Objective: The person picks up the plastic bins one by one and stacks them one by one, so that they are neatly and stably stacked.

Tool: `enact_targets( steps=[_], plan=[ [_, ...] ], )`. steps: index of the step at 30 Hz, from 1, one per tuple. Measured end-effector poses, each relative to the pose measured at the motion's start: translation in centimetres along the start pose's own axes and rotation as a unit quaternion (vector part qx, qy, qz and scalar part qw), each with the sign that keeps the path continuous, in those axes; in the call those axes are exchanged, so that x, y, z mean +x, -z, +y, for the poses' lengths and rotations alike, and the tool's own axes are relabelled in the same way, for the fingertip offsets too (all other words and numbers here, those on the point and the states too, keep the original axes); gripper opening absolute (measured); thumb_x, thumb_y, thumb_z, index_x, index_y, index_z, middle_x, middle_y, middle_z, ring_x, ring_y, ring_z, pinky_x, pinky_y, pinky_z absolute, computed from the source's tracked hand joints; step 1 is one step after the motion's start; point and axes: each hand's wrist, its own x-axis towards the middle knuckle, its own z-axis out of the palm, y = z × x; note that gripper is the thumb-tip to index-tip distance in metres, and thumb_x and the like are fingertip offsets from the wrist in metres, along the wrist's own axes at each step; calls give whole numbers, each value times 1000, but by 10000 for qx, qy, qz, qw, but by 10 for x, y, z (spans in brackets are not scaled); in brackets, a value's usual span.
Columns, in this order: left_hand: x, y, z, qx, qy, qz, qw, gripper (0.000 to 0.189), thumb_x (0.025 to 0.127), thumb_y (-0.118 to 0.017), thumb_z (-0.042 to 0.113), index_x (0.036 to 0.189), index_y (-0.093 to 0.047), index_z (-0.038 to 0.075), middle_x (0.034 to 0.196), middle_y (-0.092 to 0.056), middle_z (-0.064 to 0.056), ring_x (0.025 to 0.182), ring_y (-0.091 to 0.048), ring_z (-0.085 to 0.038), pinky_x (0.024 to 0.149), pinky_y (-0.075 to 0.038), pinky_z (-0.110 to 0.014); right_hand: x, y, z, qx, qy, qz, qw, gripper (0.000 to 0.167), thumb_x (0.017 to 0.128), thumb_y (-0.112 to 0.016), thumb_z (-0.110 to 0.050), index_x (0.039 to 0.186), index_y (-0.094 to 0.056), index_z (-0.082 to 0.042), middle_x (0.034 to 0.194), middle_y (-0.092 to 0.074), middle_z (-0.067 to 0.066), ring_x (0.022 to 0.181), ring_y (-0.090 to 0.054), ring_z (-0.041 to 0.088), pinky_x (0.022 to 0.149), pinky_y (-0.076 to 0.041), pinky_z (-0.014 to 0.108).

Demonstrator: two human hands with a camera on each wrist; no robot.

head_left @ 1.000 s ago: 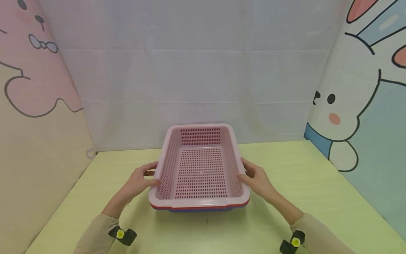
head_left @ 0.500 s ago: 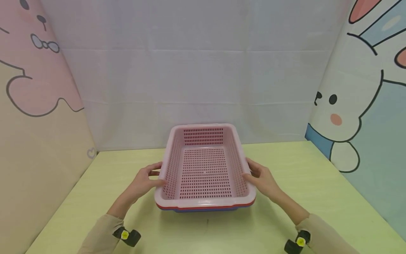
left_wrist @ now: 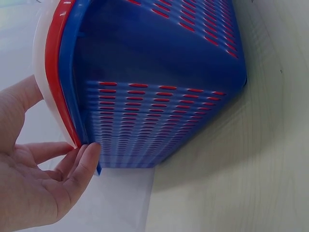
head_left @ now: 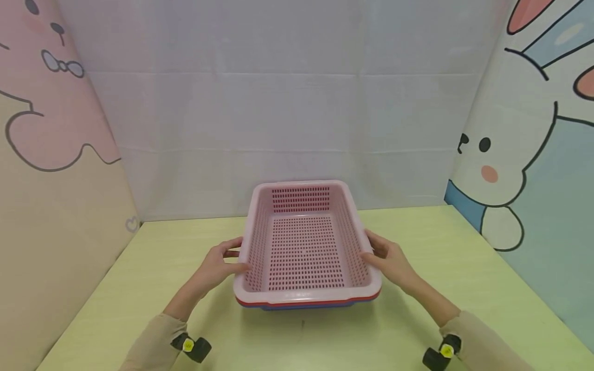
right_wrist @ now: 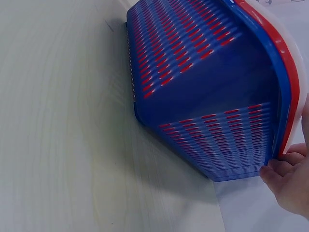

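Observation:
A nested stack of rectangular plastic baskets stands on the table in the head view: a pale pink basket [head_left: 303, 252] on top, then a red basket [head_left: 308, 303], with a blue basket [left_wrist: 145, 63] outermost. The pink one has nothing inside. My left hand [head_left: 218, 265] grips the stacked rims on the left side, thumb over the pink rim and fingertips beneath. On the opposite side my right hand [head_left: 390, 263] holds the rims the same way. In the right wrist view, red shows through the slots of the blue basket [right_wrist: 203, 92].
The pale yellow-green table [head_left: 464, 273] surrounds the stack. Behind it hangs a white backdrop [head_left: 297, 113], near the far ends of the baskets. Cartoon-printed side walls stand at left and right. A black device with a yellow mark [head_left: 187, 345] is strapped to each wrist.
Both hands and the basket stack have shifted to the right along the table by a small amount. The grip on the rims looks the same.

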Motion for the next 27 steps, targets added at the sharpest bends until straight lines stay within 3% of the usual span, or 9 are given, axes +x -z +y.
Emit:
enact_targets(
  steps=[10, 27],
  plan=[
    [1, -9, 2, -134, 12, -32, 9999, 72, 76, -70, 13, 137, -35, -1, 132, -43, -19, 112, -47, -33, 82, -48, -40, -3, 11, 1, -205, -85, 2, 9998, 62, 86, -59, -8, 138, -29, 6, 134, -39, 27, 117, -45, 38, 86, -44, 20],
    [2, -20, 4, -127, 13, -66, 9999, 72, 75, -72, 15, 136, -37, 2, 132, -42, -15, 110, -47, -32, 80, -50, -38, -9, 20, 2, -382, -306, 115, 9987, 62, 87, -59, -11, 139, -29, 4, 134, -39, 26, 117, -46, 38, 83, -43, 15]
  ],
)
